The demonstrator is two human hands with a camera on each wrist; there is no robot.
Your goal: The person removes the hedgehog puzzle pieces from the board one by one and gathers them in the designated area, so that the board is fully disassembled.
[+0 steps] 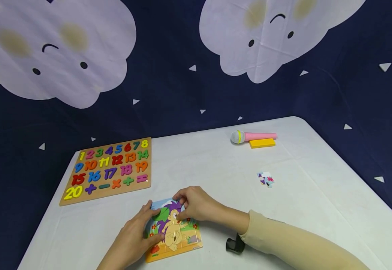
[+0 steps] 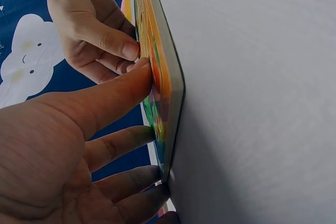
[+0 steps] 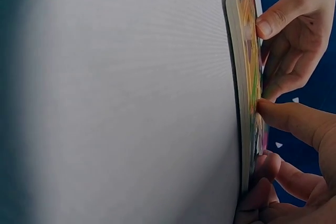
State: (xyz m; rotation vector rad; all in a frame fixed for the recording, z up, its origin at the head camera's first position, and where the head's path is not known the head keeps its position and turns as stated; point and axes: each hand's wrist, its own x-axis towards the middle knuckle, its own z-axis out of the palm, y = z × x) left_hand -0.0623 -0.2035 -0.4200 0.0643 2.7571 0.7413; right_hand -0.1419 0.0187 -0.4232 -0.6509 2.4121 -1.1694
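Observation:
A jigsaw puzzle [image 1: 174, 234] in a shallow tray shows a purple-haired cartoon hedgehog and lies flat on the white table. My left hand [image 1: 133, 232] rests along its left side, thumb on the picture and the other fingers spread at the edge; the left wrist view shows this left hand [image 2: 58, 156] close up. At the upper right corner, my right hand [image 1: 197, 204] has curled fingers at the top edge and its thumb on the picture. That corner is hidden under the hand. A loose puzzle piece [image 1: 265, 179] lies apart, to the right.
A wooden number board [image 1: 105, 170] with coloured numerals lies at the back left. Towards the back right are a pink toy microphone [image 1: 258, 136] and a yellow block [image 1: 262, 143]. A black object [image 1: 235, 245] shows by the right sleeve. A dark cloud-patterned cloth [image 1: 169, 67] hangs behind.

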